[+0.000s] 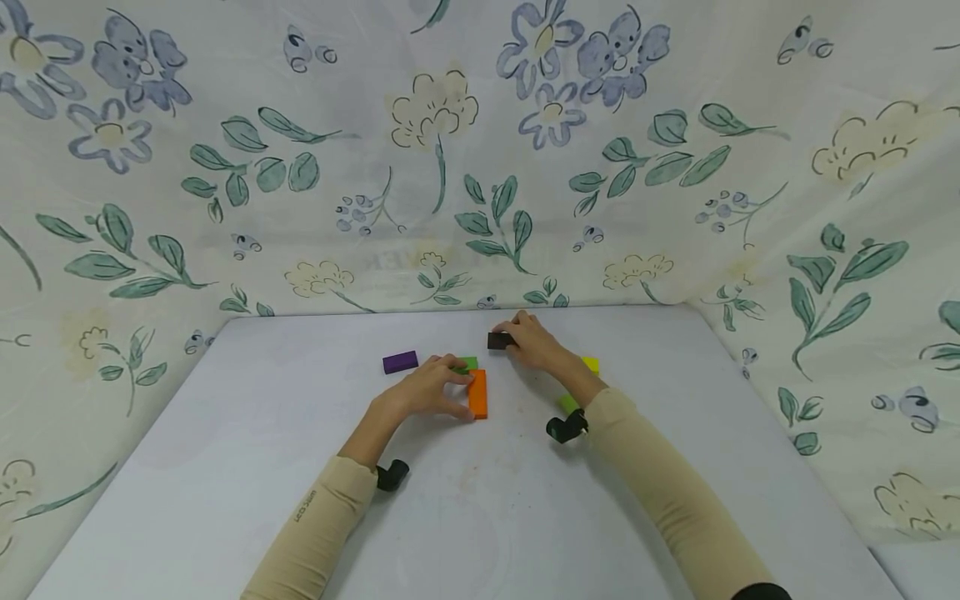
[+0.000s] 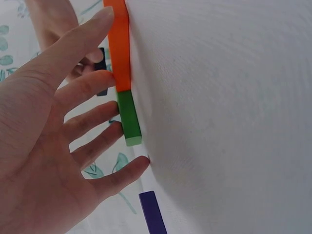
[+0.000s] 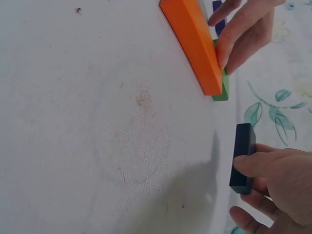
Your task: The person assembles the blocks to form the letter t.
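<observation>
My right hand [image 1: 534,343] pinches a black rectangular block [image 1: 497,341] near the table's back edge. In the right wrist view the thumb lies across one face of the black block [image 3: 238,178], with fingers behind it. My left hand [image 1: 431,386] is spread beside an orange block [image 1: 478,396], thumb and index fingertips touching its left side. A green block [image 2: 129,117] meets the orange one's far end; the left middle and ring fingertips are against or very near it. The left little finger reaches past the green block toward the table.
A purple block [image 1: 401,362] lies left of the left hand. Partly hidden by the right forearm are a yellow block [image 1: 592,365] and a lime green block [image 1: 567,404]. A flowered curtain [image 1: 480,242] borders the white table [image 1: 465,508] at the back.
</observation>
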`<state>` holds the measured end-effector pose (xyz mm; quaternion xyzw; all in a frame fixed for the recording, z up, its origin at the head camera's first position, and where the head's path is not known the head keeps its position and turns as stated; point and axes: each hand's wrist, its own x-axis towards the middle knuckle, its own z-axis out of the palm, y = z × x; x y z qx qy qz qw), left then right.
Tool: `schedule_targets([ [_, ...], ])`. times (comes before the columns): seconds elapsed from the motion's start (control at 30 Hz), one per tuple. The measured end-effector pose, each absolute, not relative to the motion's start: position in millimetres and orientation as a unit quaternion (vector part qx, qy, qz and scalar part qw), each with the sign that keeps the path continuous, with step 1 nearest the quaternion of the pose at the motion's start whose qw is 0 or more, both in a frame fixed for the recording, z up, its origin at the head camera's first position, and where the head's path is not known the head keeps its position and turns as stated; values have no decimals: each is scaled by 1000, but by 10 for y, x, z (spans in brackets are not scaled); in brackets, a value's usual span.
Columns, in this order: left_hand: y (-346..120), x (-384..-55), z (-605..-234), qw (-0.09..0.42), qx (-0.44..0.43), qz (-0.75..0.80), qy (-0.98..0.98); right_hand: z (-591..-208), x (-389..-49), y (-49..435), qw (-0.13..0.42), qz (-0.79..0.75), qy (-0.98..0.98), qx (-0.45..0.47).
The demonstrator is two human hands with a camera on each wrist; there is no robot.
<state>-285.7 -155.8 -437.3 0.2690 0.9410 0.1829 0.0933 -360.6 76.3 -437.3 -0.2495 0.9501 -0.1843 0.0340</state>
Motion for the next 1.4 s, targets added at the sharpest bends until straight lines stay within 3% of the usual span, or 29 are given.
schedule_targets([
  [1.4, -1558, -2840, -4358, 88, 273, 184, 940, -4417, -3388, 728, 40, -167, 937, -303],
])
